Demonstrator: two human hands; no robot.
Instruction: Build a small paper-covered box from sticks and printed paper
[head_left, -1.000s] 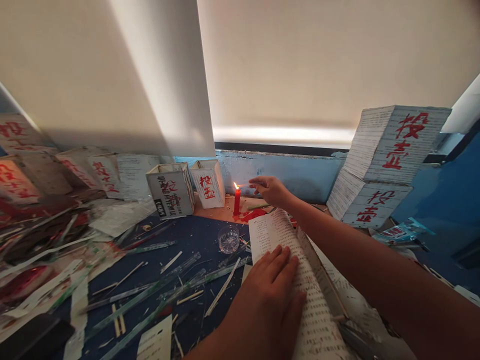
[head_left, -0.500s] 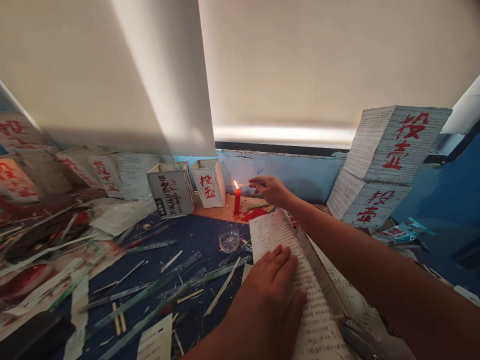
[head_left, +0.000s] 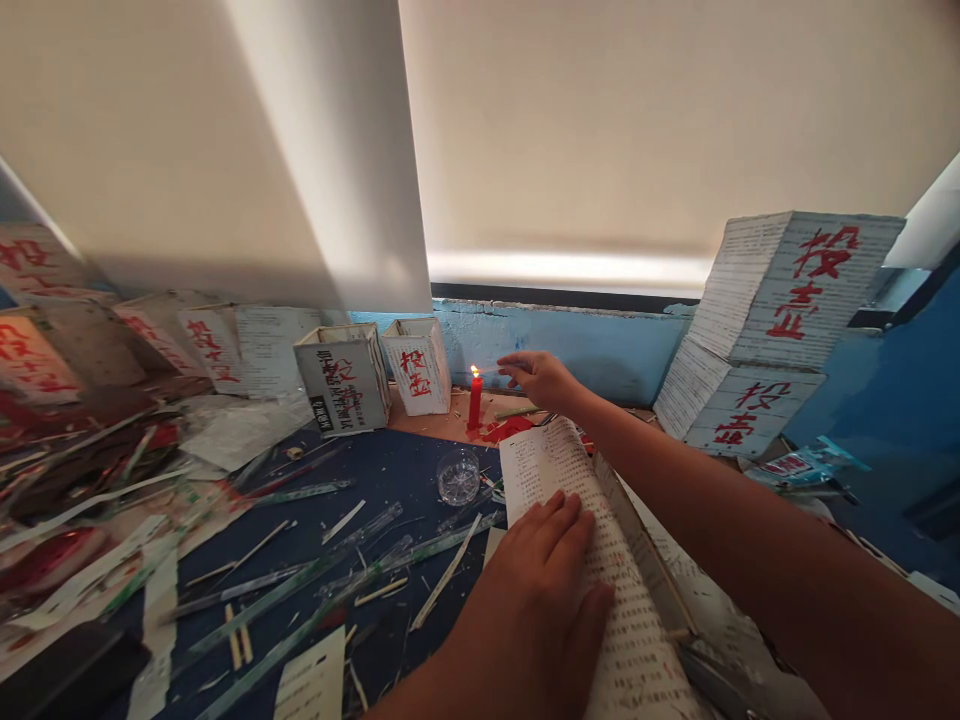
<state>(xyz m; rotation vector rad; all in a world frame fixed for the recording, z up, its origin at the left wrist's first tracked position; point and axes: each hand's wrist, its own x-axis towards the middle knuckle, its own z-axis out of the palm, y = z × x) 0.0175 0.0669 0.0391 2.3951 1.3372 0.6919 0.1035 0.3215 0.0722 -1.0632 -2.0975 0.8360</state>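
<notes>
My left hand (head_left: 536, 570) lies with outstretched fingers on a printed paper panel (head_left: 611, 600) that seems folded around a box-like form. My right hand (head_left: 536, 375) reaches forward, pinching a thin, pale, translucent stick (head_left: 493, 370). The far tip of that stick is at the flame of a red candle (head_left: 475, 402), too small to make out clearly. The candle stands upright on the brown strip by the wall, with red scraps (head_left: 506, 430) beside its base. A small clear round dish (head_left: 457, 478) sits between the candle and my left hand.
Paper-covered boxes with red characters stand at the back, including a small one (head_left: 417, 368) left of the candle and a tall stack (head_left: 776, 310) at right. Plastic strips (head_left: 352, 580), wooden sticks (head_left: 238, 637) and paper scraps litter the dark blue tabletop (head_left: 390, 465).
The candle flame looks lower and smaller around the stick's tip. Both hands and the paper panel hold nearly the same positions.
</notes>
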